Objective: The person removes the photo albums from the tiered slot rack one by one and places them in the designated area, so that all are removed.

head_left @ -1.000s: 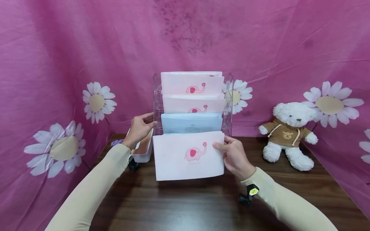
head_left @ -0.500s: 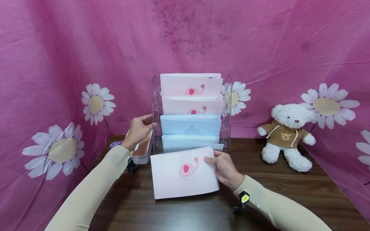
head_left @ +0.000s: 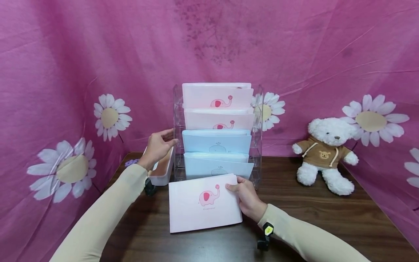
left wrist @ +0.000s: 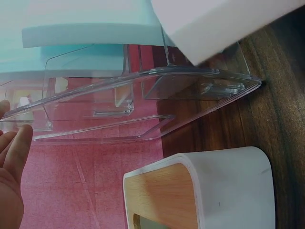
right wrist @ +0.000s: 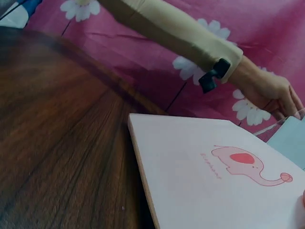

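My right hand (head_left: 250, 198) pinches the right edge of a pale pink folder (head_left: 204, 207) printed with a red elephant, thumb on its front. The folder tilts slightly in front of a clear plastic rack (head_left: 257, 160), low over the table. In the right wrist view its elephant face (right wrist: 238, 162) shows large, with little of the hand visible. My left hand (head_left: 158, 147) holds the rack's left side panel between thumb and fingers. Two pink elephant folders (head_left: 219, 98) stand in the upper tiers, and two pale blue whale folders (head_left: 217, 142) below. The rack's lowest part is hidden.
A white box with a wooden lid (head_left: 163, 168) stands left of the rack, beside small purple flowers (head_left: 131, 162). A white teddy bear (head_left: 327, 153) in a brown hoodie sits at the right. Pink flowered cloth (head_left: 209, 43) hangs behind the table.
My right hand has drawn the pink folder down and to the left, away from the rack. The lower blue folder came into view behind it. My left hand stayed on the rack.
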